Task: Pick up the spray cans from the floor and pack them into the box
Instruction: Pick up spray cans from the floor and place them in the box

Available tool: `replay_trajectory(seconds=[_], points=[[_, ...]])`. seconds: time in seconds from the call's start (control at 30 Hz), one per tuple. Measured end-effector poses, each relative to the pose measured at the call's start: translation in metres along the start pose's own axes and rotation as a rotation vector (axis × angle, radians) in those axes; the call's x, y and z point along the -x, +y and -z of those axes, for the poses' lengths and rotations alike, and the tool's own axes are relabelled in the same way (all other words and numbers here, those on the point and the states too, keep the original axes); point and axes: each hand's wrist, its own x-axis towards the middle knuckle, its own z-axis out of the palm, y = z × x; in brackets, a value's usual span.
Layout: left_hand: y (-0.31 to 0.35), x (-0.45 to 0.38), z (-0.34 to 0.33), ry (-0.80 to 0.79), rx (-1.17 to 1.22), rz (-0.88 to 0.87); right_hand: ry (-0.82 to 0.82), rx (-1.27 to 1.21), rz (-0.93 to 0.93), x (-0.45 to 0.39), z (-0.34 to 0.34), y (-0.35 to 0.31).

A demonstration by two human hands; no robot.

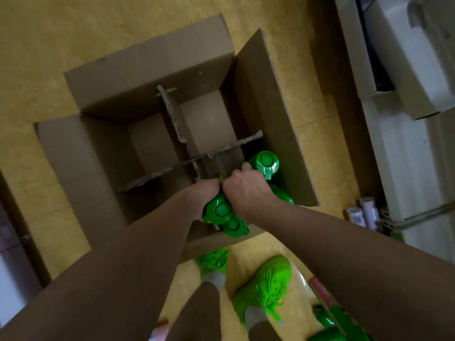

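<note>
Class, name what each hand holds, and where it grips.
Both the left hand and right hand clutch green-capped spray cans, gripped just below the caps.

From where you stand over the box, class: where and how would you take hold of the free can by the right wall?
Grip the spray can around its body just under the green cap, coming from straight above. It stands roughly upright, cap up, close against the box wall, so sideways approaches look blocked.

I see three cells of the box (261, 99) open; crossed dividers (182, 141) fence them, and green-capped spray cans (267, 163) crowd the near-right cell.
</note>
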Motion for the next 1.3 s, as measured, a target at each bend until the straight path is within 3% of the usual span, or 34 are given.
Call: replay_trajectory(seconds=[0.1, 0.53, 0.77, 0.93, 1.07, 1.2, 1.3], points=[[-0.002, -0.036, 0.001, 0.021, -0.013, 0.015, -0.005, 0.044, 0.04, -0.01, -0.008, 0.007], [0.0, -0.026, -0.001, -0.062, 0.127, 0.085, 0.001, 0.146, -0.029, -0.035, -0.033, -0.001], [-0.003, -0.032, -0.002, 0.127, -0.188, 0.126, 0.09, 0.046, 0.009, -0.018, -0.036, -0.007], [0.024, -0.013, -0.013, 0.336, -0.499, -0.04, 0.355, -0.153, 0.015, 0.017, -0.043, 0.006], [0.04, -0.001, -0.031, 0.399, -0.61, -0.205, 0.446, -0.265, -0.067, 0.045, -0.055, 0.026], [0.037, 0.012, -0.061, 0.562, -0.563, -0.554, 0.479, -0.401, -0.331, 0.078, -0.079, 0.06], [0.028, 0.019, -0.096, 0.523, -0.654, -0.802, 0.484, -0.584, -0.575, 0.105, -0.113, 0.084]])
